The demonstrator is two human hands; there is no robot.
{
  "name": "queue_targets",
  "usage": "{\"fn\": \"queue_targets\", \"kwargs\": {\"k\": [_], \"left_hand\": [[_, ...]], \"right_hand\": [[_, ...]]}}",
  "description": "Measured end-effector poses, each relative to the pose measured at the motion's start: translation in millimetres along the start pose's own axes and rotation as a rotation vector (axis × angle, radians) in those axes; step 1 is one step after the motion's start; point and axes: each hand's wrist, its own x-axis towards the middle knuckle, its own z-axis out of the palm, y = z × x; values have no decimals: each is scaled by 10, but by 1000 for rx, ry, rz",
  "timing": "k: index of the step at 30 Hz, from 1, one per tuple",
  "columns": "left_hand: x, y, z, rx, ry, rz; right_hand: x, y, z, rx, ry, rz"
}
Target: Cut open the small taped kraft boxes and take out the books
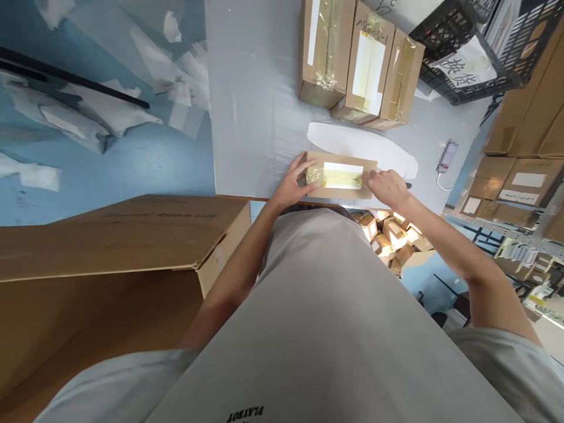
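Note:
A small taped cardboard box (pixel 314 157) with a white label lies near the front edge of the grey table. My left hand (pixel 294 181) grips its left end, thumb on the near side and fingers over the far side. At the box's right end my right hand (pixel 388 187) is closed, its fingertips against the label's right edge. A small dark tip (pixel 409 185) shows beside that hand; whether it belongs to something held is hidden. Just behind the box lies a long white sheet (pixel 361 141), rounded at its ends.
Several taped boxes (pixel 368 64) stand farther back, beside a black crate (pixel 476 76). A phone-like object with a cord (pixel 447 155) lies at right. A large open carton (pixel 132 235) stands on my left; a carton of small boxes (pixel 396 235) sits below the table. Wrappers litter the blue floor (pixel 145 164).

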Motion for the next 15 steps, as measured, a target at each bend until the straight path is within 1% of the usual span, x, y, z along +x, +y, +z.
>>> {"fn": "queue_targets", "kwargs": {"k": [3,5,8,12,15], "left_hand": [[-12,42,-26,37,5,-19],[-19,59,-35,50,13,-41],[-29,53,-29,46,43,-76],[-58,14,-4,24,91,-102],[-105,-2,-14,18,133,-124]], "right_hand": [[-141,335,283,38,26,49],[-180,490,427,62,46,58],[-181,625,574,90,83,51],[-240,805,754,93,134,-12],[-289,1041,1014,154,212,34]]}}
